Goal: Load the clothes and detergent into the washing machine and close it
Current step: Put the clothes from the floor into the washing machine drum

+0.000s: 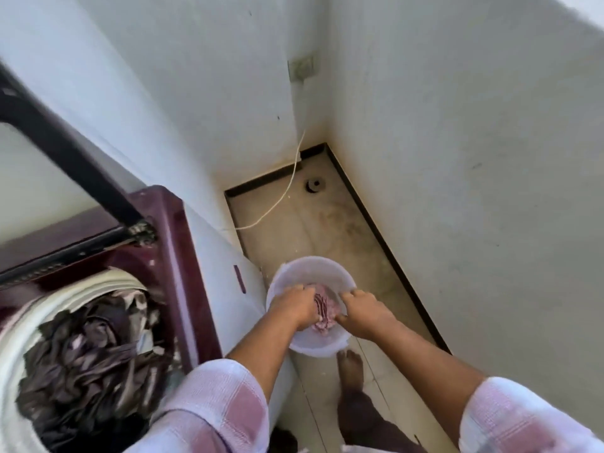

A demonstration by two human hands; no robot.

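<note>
1. Head-camera view looking down into a narrow corner. Both arms reach forward and down into a white bucket [310,261] standing on the tiled floor [327,223].
2. Inside the bucket lies a bunched pink cloth [322,305], the next piece of laundry to load. Its long axis runs away from the person, between the two hands.
3. The left hand [295,307] grips the cloth from its left side and the right hand [362,310] from its right. The fingers [307,291] of both are curled into the fabric, holding it, though blur hides the detail.
4. The washing machine [178,256], a maroon top-loader, stands just left of the bucket. Its lid [65,152] is raised at the back, and the drum already holds a heap of dark clothes [88,351].
5. The drum opening lies left of the hands, higher up and closer to the person. The left hand is nearer to it, so the cloth probably has to rise and swing left.
6. The edge to clear is the machine's maroon top rim, above its pale side panel, which touches or nearly touches the bucket.
7. A white wall [474,191] closes in on the right and a bare foot [351,364] stands just behind the bucket. The open room is straight up.
8. No detergent can be made out, so loading looks well along but unfinished.
</note>
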